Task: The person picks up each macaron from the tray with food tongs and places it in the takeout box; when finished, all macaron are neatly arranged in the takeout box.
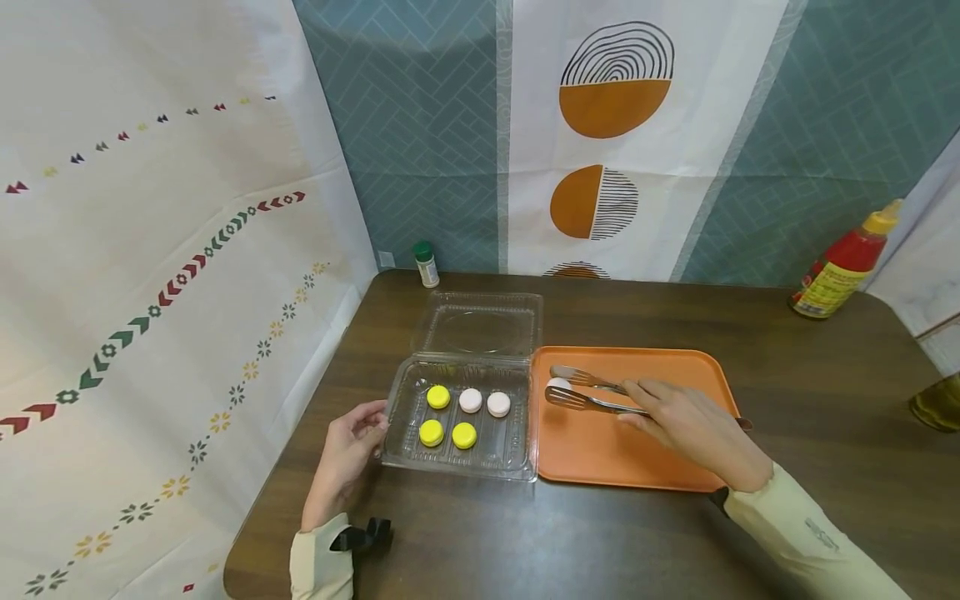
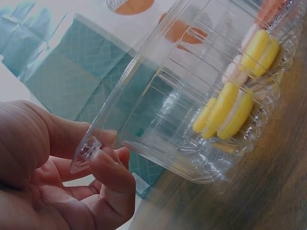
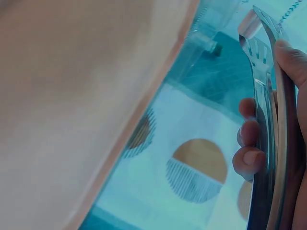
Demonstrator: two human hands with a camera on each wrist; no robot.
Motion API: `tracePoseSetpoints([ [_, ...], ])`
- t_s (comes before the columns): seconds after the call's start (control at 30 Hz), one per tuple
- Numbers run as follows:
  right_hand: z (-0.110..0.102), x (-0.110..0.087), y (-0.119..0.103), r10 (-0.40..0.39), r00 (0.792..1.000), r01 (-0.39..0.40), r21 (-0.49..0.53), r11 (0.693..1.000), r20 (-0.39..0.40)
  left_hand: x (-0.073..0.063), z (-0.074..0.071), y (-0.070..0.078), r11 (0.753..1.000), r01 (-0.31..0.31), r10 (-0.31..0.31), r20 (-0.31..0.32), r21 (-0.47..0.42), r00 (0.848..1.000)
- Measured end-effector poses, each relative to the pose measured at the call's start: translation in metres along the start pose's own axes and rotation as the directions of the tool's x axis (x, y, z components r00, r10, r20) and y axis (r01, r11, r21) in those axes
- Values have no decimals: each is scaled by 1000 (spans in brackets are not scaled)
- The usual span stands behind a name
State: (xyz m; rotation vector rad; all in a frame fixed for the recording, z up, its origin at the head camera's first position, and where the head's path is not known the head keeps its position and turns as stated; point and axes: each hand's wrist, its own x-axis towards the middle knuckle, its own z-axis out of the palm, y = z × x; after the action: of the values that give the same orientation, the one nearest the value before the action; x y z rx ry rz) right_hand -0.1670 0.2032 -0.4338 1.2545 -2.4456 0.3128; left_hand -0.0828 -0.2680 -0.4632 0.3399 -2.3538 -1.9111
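Note:
My left hand (image 1: 356, 446) pinches the left rim of a clear hinged plastic container (image 1: 480, 467), whose lid (image 1: 480, 325) lies open behind it. Inside sit several macarons: yellow ones such as this yellow macaron (image 1: 464, 435) and two pale pink ones, one being this pink macaron (image 1: 498, 404). Over an orange tray (image 1: 645, 467), my right hand (image 1: 690, 425) grips metal serving tongs (image 1: 600, 403). Between the tong tips is another pale pink macaron (image 1: 558, 385), partly hidden by the tongs. The right wrist view shows that macaron (image 3: 250, 24) held between the slotted tips.
A green-capped shaker bottle (image 1: 426, 265) stands at the back left of the dark wooden table (image 1: 465, 542). At the back right is a red sauce bottle (image 1: 843, 267) with a yellow cap. Part of a dark jar (image 1: 937, 404) shows at the right edge. Patterned cloth hangs behind the table.

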Motion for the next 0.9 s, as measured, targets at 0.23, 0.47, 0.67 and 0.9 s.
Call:
tracePoseSetpoints([
  [0.23,-2,30,-15,-89,996,90,-21,996,31,0,-3,-1,1000,-1,1,-12,4,1000],
  [0.47,-2,66,-35,-217,966,227,-64,972,137,0,-4,-3,1000,-4,5,-16,4,1000],
  [0.67,-2,92,-52,-282,930,302,-50,952,235,-1,-4,-2,1000,-14,14,-10,15,1000],
  [0.9,5,108,-62,-343,888,384,-83,920,308,1,-1,-1,999,-32,32,-8,-11,999],
])
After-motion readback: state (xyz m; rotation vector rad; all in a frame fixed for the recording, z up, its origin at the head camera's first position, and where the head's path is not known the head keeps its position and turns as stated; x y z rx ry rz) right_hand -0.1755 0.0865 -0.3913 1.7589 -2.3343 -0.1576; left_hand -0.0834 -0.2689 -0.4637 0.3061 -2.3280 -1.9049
